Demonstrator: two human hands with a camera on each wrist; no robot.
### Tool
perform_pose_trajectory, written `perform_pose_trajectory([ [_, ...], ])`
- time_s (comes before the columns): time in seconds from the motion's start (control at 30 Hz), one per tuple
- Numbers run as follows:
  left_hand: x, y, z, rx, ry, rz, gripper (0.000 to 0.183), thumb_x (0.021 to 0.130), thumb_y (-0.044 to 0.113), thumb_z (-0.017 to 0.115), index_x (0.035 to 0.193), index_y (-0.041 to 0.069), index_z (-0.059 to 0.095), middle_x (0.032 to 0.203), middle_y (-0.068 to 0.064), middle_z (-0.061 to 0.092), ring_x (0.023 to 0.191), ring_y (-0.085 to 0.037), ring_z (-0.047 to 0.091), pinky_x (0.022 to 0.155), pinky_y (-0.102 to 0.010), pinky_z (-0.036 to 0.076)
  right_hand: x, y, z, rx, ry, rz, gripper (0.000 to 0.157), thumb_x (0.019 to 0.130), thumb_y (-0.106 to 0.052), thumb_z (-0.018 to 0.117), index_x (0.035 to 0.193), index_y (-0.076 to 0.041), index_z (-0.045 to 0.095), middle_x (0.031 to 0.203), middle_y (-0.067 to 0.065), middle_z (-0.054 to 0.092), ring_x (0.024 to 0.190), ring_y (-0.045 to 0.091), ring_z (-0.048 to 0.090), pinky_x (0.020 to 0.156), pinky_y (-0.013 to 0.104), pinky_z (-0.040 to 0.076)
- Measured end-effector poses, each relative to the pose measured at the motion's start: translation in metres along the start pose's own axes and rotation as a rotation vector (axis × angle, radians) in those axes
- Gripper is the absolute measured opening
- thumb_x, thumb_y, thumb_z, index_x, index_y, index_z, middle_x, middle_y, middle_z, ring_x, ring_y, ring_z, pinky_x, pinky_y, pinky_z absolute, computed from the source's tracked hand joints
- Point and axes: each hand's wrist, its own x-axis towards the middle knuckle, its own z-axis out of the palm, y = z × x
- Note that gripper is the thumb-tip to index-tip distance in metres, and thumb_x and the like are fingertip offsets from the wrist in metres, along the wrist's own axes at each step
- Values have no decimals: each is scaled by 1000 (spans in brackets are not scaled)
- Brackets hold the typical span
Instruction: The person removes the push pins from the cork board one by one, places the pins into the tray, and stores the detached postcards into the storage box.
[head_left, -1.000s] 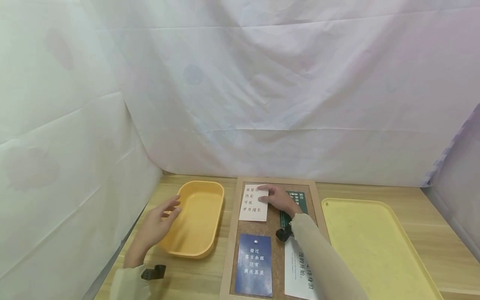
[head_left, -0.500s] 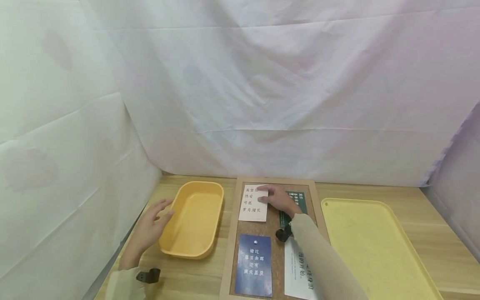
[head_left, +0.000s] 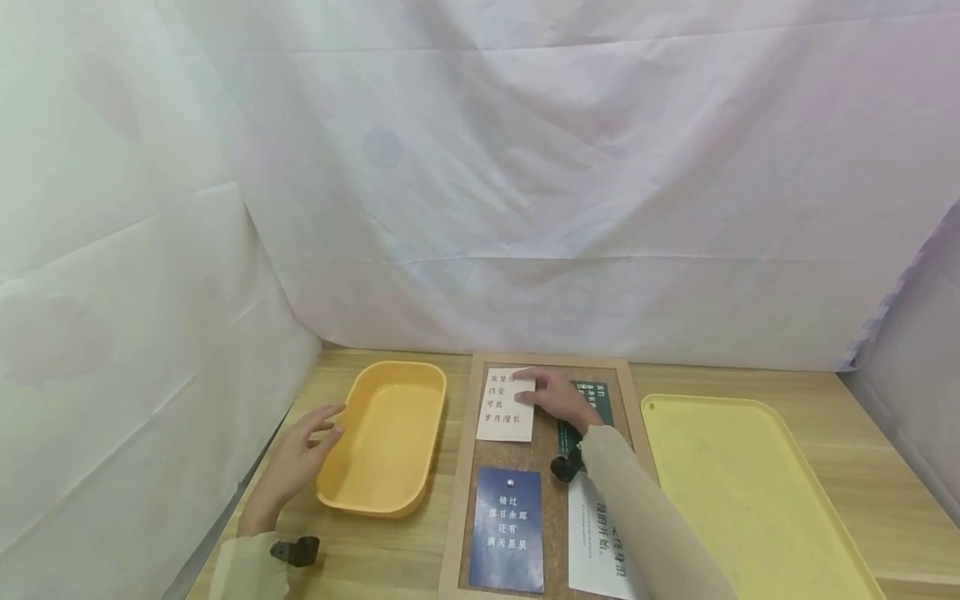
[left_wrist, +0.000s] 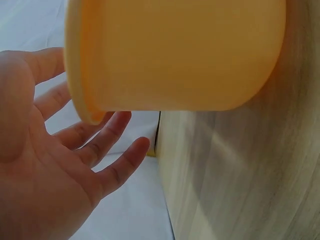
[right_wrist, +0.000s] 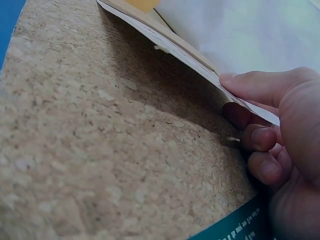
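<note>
In the head view a framed cork board (head_left: 510, 455) lies on the wooden table. My right hand (head_left: 558, 396) pinches the right edge of a white card (head_left: 504, 425) with red characters at the board's upper left. The right wrist view shows the thumb on the card (right_wrist: 165, 42) and fingers beneath it, with the card tilted off the cork. A small pale bit pokes out under the card; what it is I cannot tell. My left hand (head_left: 296, 458), its fingers spread and relaxed, is at the left rim of a deep yellow bin (head_left: 384, 454); whether it touches is unclear.
Below the white card is a blue card (head_left: 506, 554) with a silver pin. A green card (head_left: 605, 402) and another white card (head_left: 588, 542) lie partly under my right arm. A yellow tray (head_left: 727, 483) stands right of the board. White cloth (head_left: 480, 192) hangs behind.
My left hand has shifted left and slightly down, from over the bin's rim to beside it. The right hand keeps its pinch on the card almost unmoved.
</note>
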Motion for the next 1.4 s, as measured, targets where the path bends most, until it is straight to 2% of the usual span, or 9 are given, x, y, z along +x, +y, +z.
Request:
perform_pose_trajectory([
  [0.27, -1, -10, 2, -51, -62, -49, 50, 104, 32, 51, 146, 5, 47, 150, -23, 44, 127, -47, 49, 101, -61, 45, 1, 0, 1, 8, -2, -4, 39, 91, -22, 72, 129, -16, 66, 137, 7, 61, 129, 28, 54, 111, 53, 39],
  [0.47, -2, -20, 7, -144, -129, -80, 54, 104, 35, 51, 149, 7, 42, 157, -25, 32, 143, -50, 27, 113, -65, 27, 3, 1, 3, 17, -6, -1, 37, 91, -22, 72, 127, -18, 68, 137, 6, 60, 129, 28, 54, 109, 54, 40],
  [0.63, -5, -25, 11, -211, -171, -93, 57, 103, 34, 53, 151, 9, 38, 161, -24, 21, 148, -49, 12, 115, -68, 15, 3, 2, 3, 6, -8, -6, 37, 91, -21, 72, 128, -18, 68, 137, 6, 61, 128, 27, 55, 109, 52, 41],
  [0.87, -8, -22, 12, -259, -239, -152, 64, 101, 35, 56, 157, 23, 27, 165, -18, 8, 147, -53, 1, 105, -81, 10, 1, 2, 2, -12, -3, 7, 38, 91, -22, 72, 128, -18, 67, 137, 4, 60, 130, 27, 53, 110, 51, 40],
  [1.03, -8, -22, 14, -262, -252, -131, 66, 101, 32, 55, 158, 23, 23, 166, -17, 6, 147, -53, -1, 100, -85, 9, 0, 2, 1, -19, -4, 4, 38, 91, -22, 72, 129, -18, 67, 139, 5, 59, 131, 27, 52, 111, 52, 39],
  [1.4, -7, -25, 17, -282, -250, -136, 66, 101, 32, 57, 158, 26, 23, 166, -14, 5, 148, -52, -3, 99, -85, 7, 2, 3, 3, -24, 18, -10, 37, 91, -20, 72, 128, -16, 68, 136, 6, 61, 128, 28, 54, 109, 52, 41],
])
